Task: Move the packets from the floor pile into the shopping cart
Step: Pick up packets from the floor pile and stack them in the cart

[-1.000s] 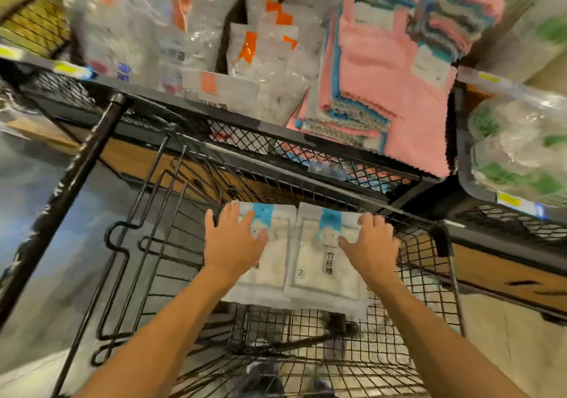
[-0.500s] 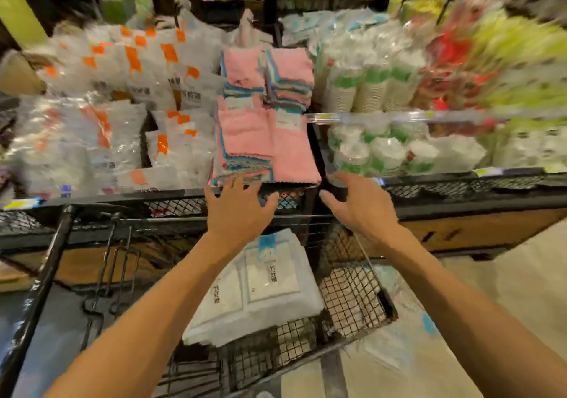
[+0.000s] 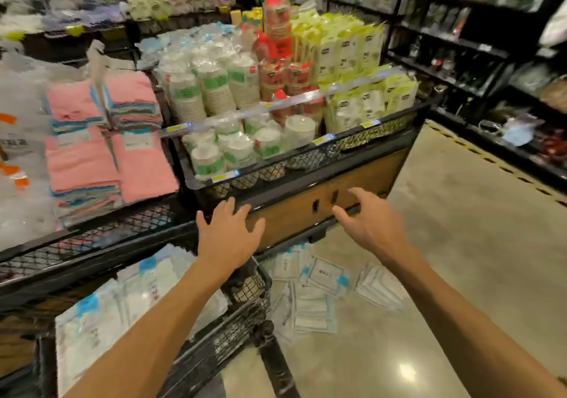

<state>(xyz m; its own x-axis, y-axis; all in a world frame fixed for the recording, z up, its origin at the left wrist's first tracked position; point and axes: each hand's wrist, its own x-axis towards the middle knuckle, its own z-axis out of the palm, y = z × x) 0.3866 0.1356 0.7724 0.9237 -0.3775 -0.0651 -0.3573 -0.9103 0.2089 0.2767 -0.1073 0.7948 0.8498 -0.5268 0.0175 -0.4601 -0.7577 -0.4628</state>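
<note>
White packets with blue tabs [image 3: 325, 293] lie scattered in a pile on the floor beside the display stand, right of the cart. The black wire shopping cart [image 3: 245, 314] stands at lower left, and flat white packets [image 3: 122, 305] lie inside it. My left hand [image 3: 228, 235] hovers with spread fingers above the cart's right corner, holding nothing. My right hand [image 3: 372, 222] is out in the air above the floor pile, fingers relaxed and empty.
A display stand [image 3: 322, 207] with a wood front panel and mesh rim stands just behind the pile. It holds pink towels [image 3: 101, 149], stacked paper cups [image 3: 214, 96] and yellow packs [image 3: 362, 69]. Dark shelving [image 3: 491, 60] lines the right. Polished floor [image 3: 460, 259] stretches right.
Both hands let go of the packets in the cart and lifted away. The view swung right, so the floor pile came into sight under my right hand.
</note>
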